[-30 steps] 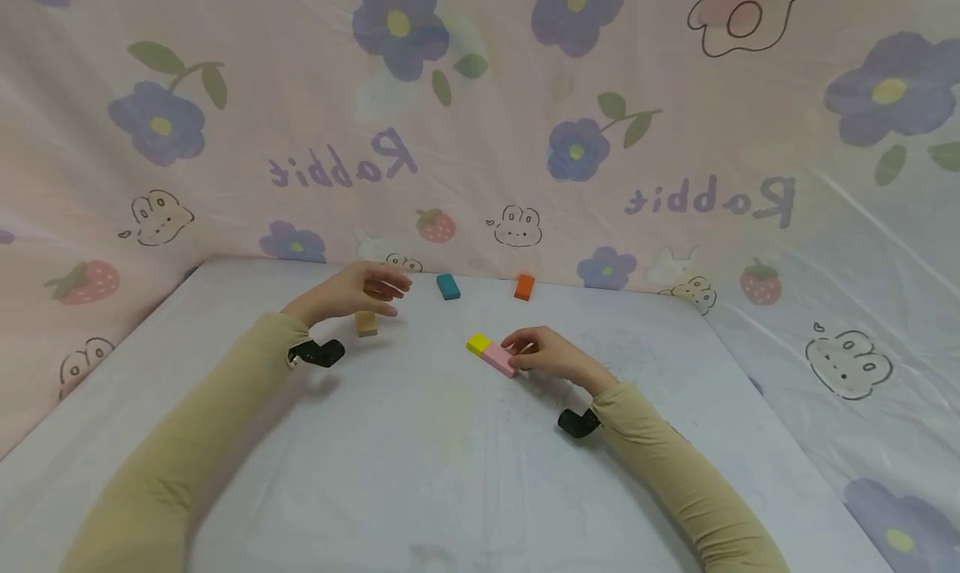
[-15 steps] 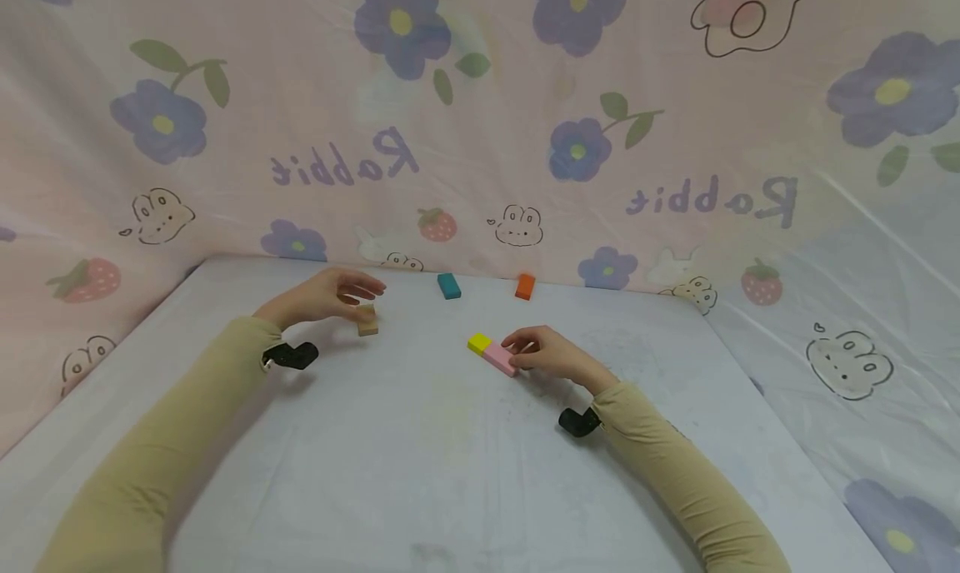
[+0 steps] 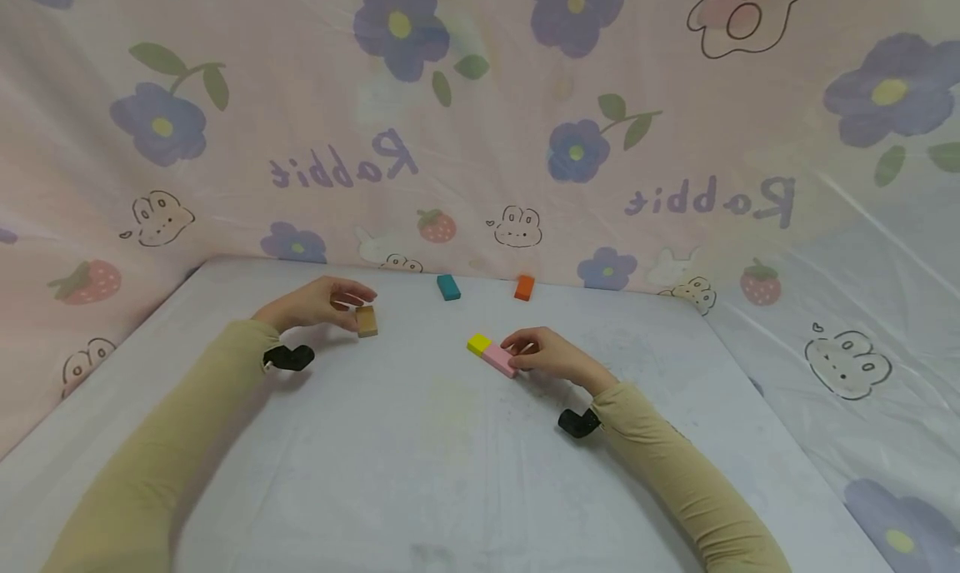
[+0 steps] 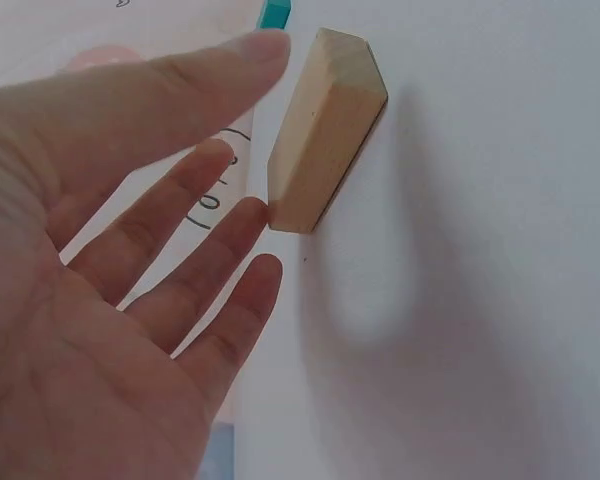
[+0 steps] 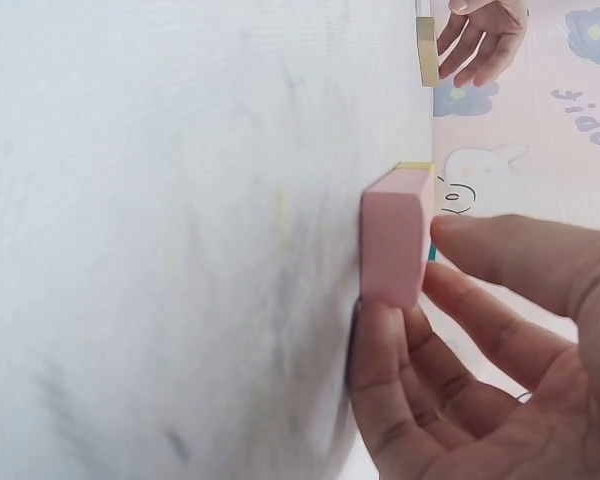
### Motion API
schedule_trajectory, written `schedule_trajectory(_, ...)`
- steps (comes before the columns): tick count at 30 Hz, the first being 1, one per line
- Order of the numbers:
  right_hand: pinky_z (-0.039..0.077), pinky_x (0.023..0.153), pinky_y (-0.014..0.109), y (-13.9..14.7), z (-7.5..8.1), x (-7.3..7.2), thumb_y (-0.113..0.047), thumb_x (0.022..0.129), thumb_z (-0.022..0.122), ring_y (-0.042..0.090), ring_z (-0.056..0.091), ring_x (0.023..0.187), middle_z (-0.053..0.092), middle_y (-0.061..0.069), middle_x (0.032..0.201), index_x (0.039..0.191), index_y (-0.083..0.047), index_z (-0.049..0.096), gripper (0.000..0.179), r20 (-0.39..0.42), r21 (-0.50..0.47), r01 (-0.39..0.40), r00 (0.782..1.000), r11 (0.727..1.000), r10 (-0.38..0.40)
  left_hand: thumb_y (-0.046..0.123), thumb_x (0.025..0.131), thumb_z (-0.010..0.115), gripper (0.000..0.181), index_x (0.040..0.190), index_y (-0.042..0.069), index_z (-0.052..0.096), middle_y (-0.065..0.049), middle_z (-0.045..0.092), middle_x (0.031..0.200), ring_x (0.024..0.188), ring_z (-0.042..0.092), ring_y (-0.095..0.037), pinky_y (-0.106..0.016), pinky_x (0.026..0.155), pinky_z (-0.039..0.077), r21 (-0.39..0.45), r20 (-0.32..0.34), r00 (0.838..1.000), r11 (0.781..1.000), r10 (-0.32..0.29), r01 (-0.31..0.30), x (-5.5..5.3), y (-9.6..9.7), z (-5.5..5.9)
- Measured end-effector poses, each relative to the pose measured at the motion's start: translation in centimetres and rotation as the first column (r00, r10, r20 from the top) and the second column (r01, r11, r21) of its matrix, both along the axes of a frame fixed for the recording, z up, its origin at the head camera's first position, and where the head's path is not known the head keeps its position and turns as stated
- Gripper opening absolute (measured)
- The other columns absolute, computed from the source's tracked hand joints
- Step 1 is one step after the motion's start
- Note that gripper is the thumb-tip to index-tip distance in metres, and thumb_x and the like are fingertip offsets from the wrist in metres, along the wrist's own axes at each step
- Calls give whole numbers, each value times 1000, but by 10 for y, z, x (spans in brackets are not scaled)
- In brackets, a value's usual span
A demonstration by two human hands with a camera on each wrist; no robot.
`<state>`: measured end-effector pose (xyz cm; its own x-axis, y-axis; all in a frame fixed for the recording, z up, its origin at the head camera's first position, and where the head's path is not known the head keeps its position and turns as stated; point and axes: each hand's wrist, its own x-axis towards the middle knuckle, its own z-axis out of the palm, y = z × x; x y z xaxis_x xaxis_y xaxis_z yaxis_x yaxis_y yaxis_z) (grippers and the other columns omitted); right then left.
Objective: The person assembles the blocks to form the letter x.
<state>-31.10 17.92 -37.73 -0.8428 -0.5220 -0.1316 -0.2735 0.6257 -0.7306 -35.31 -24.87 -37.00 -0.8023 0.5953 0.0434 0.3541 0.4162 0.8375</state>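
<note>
My left hand (image 3: 317, 304) is beside a plain wooden block (image 3: 366, 321) at the left of the table, its fingers relaxed and holding nothing. In the left wrist view the block (image 4: 325, 135) lies just past the fingertips, with the thumb over the near side. My right hand (image 3: 555, 356) holds a pink block (image 3: 498, 358), which lies flat on the table. The right wrist view has the thumb at the pink block's (image 5: 392, 245) upper edge and fingers against its side. A yellow block (image 3: 477, 344) sits end to end with the pink one.
Near the back edge lie a teal block (image 3: 448, 287) and an orange block (image 3: 524, 287). They rest on a white table (image 3: 420, 473). A printed curtain (image 3: 480, 123) with flowers and rabbits hangs behind and along both sides.
My left hand has drawn back to the left and slightly lower, off the wooden block, which now shows fully. My right hand and the pink and yellow blocks have stayed put.
</note>
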Motion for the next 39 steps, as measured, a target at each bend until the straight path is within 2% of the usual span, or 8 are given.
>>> schedule_trajectory(7,50,75,29,1,-3,-2,-13,91,65,19,57,87,60,7,102,119,-5,63,29,-9,1,-4,1000,1000,4,-5,76,76,65,134,-10,46,-28,43,138,126,41,-44,-53,103,34,11,28,999,1000,-19,19,-6,5,-9)
schedule_trajectory(12,50,76,30,1,-4,-1,-13,91,65,20,57,88,60,7,103,120,-6,63,30,1,-3,3,1000,1000,-3,-4,76,76,65,134,-7,48,-26,46,137,125,42,-42,-53,102,35,-19,7,1000,1000,-18,18,-6,6,-12)
schedule_trajectory(19,50,76,31,2,-6,-3,-14,91,66,21,56,89,60,9,104,120,-5,63,31,-12,2,4,1000,1000,-4,-2,74,78,65,133,-6,50,-22,47,137,127,40,-40,-52,102,36,-47,-5,1000,999,-6,6,-8,8,-12)
schedule_trajectory(27,50,76,30,2,-5,-2,-14,91,65,20,57,89,60,7,104,120,-6,63,30,-10,11,12,1000,1000,-12,-2,74,79,66,133,-6,49,-23,46,138,127,40,-41,-53,103,34,-45,20,1000,999,-9,9,-5,8,-11)
schedule_trajectory(33,50,77,31,1,-4,-1,-13,91,65,20,57,89,60,8,104,120,-6,63,29,-18,10,12,1000,1000,-12,-6,75,75,62,132,-7,51,-26,48,135,120,45,-40,-53,101,35,-53,-2,1000,999,-2,2,-4,8,-11)
schedule_trajectory(39,49,76,29,1,-4,0,-13,92,64,19,57,89,60,5,103,120,-9,63,29,-21,23,18,1000,1000,-17,-8,77,72,57,131,-6,52,-25,50,133,114,49,-39,-52,98,39,-72,-23,999,997,28,-30,-6,7,-14)
